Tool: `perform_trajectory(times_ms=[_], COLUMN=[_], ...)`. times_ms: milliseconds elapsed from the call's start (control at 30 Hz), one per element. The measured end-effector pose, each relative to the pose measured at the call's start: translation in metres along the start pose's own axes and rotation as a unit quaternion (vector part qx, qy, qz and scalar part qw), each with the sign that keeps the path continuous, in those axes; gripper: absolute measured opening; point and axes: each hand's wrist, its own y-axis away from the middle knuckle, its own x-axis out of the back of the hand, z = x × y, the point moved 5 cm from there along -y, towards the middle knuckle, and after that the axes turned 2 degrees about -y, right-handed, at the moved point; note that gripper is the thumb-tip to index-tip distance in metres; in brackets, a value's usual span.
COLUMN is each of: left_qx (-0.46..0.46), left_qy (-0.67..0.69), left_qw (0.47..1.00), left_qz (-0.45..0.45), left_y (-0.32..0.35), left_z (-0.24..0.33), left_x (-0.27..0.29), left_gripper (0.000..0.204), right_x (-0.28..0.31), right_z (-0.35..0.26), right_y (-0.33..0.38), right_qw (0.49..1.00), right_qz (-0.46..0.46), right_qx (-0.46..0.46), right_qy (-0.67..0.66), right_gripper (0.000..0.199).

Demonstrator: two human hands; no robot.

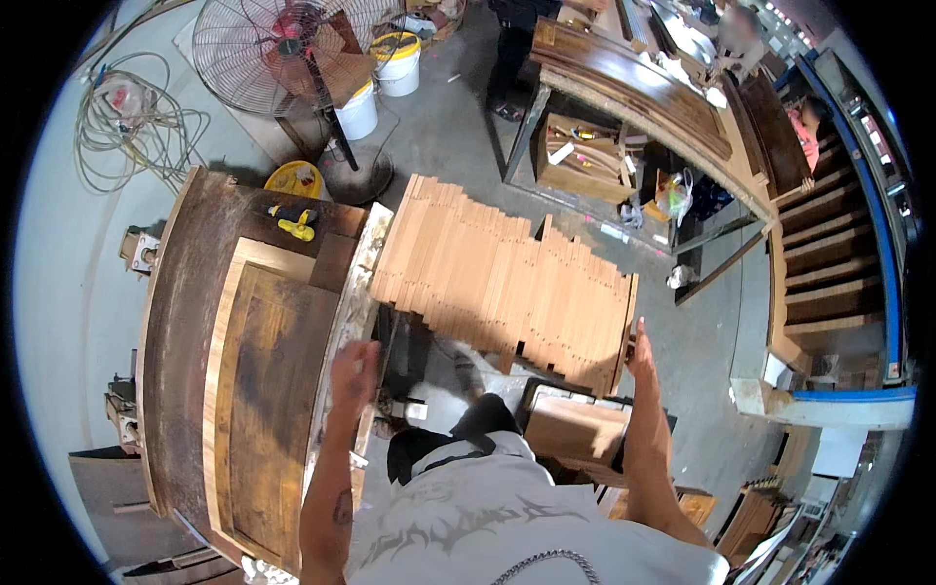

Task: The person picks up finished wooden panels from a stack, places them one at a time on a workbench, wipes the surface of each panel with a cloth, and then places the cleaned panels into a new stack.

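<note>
My left hand (355, 372) is closed in a fist at the right edge of a dark wooden workbench (185, 322); something small and pale may sit in it, but I cannot tell what. A framed wooden panel (268, 390) lies on the bench just left of that hand. My right hand (641, 357) is flat with fingers together, touching the near right edge of a wide stack of light wooden boards (507, 283) standing on edge in front of me.
A yellow power tool (295, 223) lies at the bench's far end. A pedestal fan (292, 49), white buckets (395, 63) and coiled hose (136, 122) stand beyond. Long dark wood mouldings (634, 88) and shelves (829, 263) fill the right. A wooden box (575, 429) sits by my feet.
</note>
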Motion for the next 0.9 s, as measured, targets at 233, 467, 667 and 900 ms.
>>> perform_trajectory(times_ms=[233, 467, 667, 900], left_qx=[-0.219, -0.33, 0.13, 0.219], left_qy=[0.157, 0.457, 0.683, 0.855], left_qw=[0.92, 0.777, 0.715, 0.448], left_qz=[-0.286, -0.28, -0.067, 0.144], left_y=[0.005, 0.049, 0.047, 0.142], left_z=[0.202, 0.312, 0.147, -0.066], left_x=[-0.134, -0.074, 0.073, 0.156], left_gripper=[0.057, 0.092, 0.035, 0.032], right_x=[0.041, -0.15, -0.473, -0.372], right_z=[-0.203, -0.342, -0.175, -0.018], right_y=[0.201, 0.532, 0.635, 0.606], right_qw=[0.989, 0.822, 0.526, 0.115], right_qz=[-0.067, -0.396, -0.672, -0.674], right_qx=[0.11, 0.405, 0.397, 0.014], right_qy=[-0.077, -0.053, 0.338, 0.73], right_gripper=[0.102, 0.075, 0.052, 0.061])
